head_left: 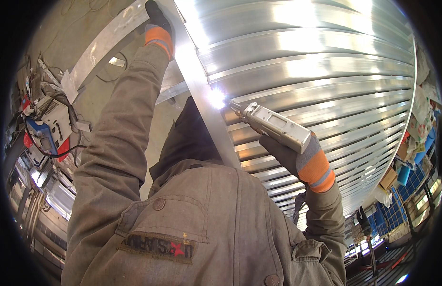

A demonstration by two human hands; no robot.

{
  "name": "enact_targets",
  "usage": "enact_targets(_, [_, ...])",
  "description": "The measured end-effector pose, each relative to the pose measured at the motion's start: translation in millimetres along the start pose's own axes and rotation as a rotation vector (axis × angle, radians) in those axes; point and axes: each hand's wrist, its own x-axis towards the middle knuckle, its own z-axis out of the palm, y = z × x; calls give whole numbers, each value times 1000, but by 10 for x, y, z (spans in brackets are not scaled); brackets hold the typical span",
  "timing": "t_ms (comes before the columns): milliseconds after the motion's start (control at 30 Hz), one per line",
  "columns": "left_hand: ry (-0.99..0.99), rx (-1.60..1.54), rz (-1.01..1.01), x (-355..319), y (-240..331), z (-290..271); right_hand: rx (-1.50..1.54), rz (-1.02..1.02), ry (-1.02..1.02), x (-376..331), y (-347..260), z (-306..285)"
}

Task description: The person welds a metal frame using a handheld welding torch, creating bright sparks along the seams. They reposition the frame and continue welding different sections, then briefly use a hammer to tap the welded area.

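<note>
My right hand (286, 155), in a dark glove with an orange and grey cuff, is closed around a boxy metal welding gun (280, 127). The gun's nozzle points up and left, and a bright white arc (217, 97) glows at its tip. That glow meets the seam between a flat metal rail (198, 81) and a shiny slatted metal panel (297, 66). Farther off, my gloved left hand (158, 21) is closed on the rail's far left edge, one digit stretched along it; its other fingers are mostly hidden.
A curved-looking metal bar (104, 40) joins the rail at far left. On the left stands a white, blue and red machine (52, 128) with black cables. Past the panel's right edge lie blue crates (390, 209), a cardboard box (388, 178) and plastic bags.
</note>
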Motion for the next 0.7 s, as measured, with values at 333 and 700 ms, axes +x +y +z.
enact_targets(333, [75, -231, 3, 154, 20, 141, -91, -85, 59, 122, -105, -42])
enact_targets(700, [104, -686, -81, 43, -5, 51, -94, 77, -41, 197, -312, -166])
